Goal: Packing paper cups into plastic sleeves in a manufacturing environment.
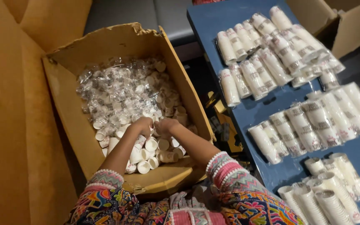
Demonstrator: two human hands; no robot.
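I see left hand (141, 125) and right hand (165, 125) close together, curled over loose paper cups (151, 150) | grip unclear | cardboard box (67, 96) tilted for reach | wrapped cup stacks (267, 62) on blue table (213, 21)

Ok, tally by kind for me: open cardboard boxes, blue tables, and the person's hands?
Cardboard box of loose paper cups: 1
Cardboard box at top right: 1
Blue table: 1
Left hand: 1
Right hand: 1
Total: 5
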